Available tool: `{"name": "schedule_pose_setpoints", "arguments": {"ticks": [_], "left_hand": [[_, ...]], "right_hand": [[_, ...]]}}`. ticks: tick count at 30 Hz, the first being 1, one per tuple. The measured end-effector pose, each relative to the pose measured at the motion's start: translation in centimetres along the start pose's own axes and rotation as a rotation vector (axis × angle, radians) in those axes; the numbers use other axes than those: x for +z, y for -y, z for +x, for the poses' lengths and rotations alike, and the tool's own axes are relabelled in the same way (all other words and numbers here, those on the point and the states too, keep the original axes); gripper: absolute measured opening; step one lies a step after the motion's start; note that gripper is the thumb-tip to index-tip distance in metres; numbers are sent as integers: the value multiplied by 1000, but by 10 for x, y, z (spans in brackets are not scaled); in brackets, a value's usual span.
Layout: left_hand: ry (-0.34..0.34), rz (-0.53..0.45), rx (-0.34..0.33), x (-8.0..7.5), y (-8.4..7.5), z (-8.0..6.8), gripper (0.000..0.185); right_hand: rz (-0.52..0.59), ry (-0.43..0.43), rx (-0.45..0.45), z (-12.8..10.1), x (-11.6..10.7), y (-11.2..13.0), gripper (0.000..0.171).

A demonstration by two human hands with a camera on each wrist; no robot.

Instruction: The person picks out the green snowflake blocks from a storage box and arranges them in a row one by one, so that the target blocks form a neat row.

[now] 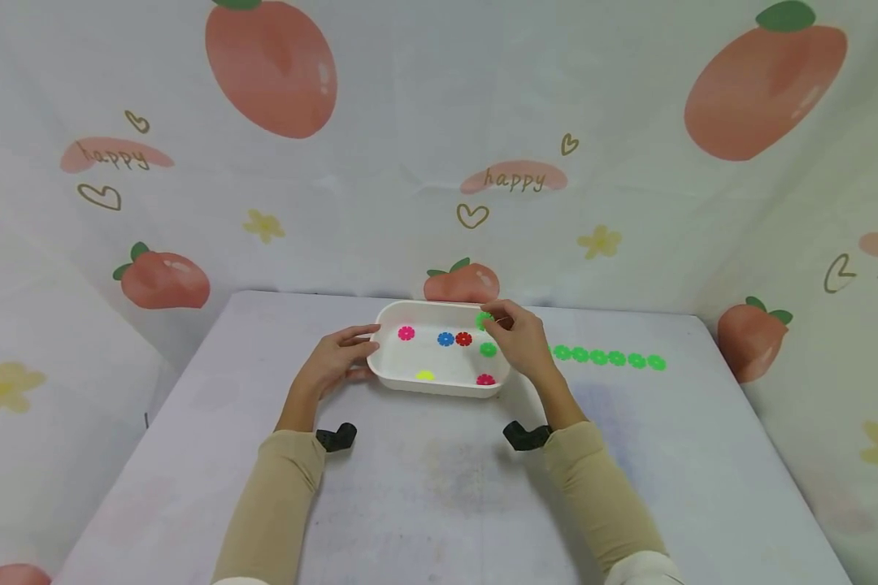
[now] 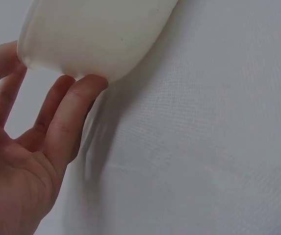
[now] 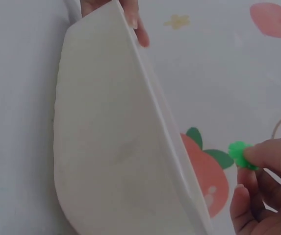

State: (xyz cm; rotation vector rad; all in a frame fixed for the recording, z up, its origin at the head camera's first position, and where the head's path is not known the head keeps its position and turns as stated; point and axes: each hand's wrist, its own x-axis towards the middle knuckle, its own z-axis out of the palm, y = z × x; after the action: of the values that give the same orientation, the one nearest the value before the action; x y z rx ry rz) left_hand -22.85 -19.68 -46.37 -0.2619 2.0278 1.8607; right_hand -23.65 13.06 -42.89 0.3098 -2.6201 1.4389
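A shallow white plastic tray [image 1: 439, 389] sits at the middle of the table. My left hand [image 1: 331, 359] grips its left end, fingers at the rim; in the left wrist view the fingertips [image 2: 92, 84] press against the tray's outer wall. Over the tray's right end, my right hand [image 1: 523, 340] pinches a green flower-shaped plastic disc [image 3: 239, 153] between thumb and finger. Inside the tray lie a pink disc [image 1: 406, 333], a blue disc [image 1: 445, 339], a red disc [image 1: 464, 339], a green disc [image 1: 488, 349], a yellow disc [image 1: 425, 375] and a crimson disc [image 1: 486, 379].
A row of several green discs [image 1: 599, 357] runs along the table [image 1: 424, 487] to the right of the tray; my right hand and forearm are close to its left end. Behind the table hangs a white cloth [image 1: 380, 162] printed with fruit, flowers and hearts.
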Motion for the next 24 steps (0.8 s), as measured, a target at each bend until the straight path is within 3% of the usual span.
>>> {"name": "schedule_pose_setpoints", "arguments": {"ticks": [14, 24], "left_hand": [[38, 13, -16, 3, -19, -15, 56], [26, 27, 12, -2, -3, 0, 59]], "right_hand": [[12, -74, 119, -10, -25, -27, 25], [12, -133, 166, -20, -51, -57, 27]]}}
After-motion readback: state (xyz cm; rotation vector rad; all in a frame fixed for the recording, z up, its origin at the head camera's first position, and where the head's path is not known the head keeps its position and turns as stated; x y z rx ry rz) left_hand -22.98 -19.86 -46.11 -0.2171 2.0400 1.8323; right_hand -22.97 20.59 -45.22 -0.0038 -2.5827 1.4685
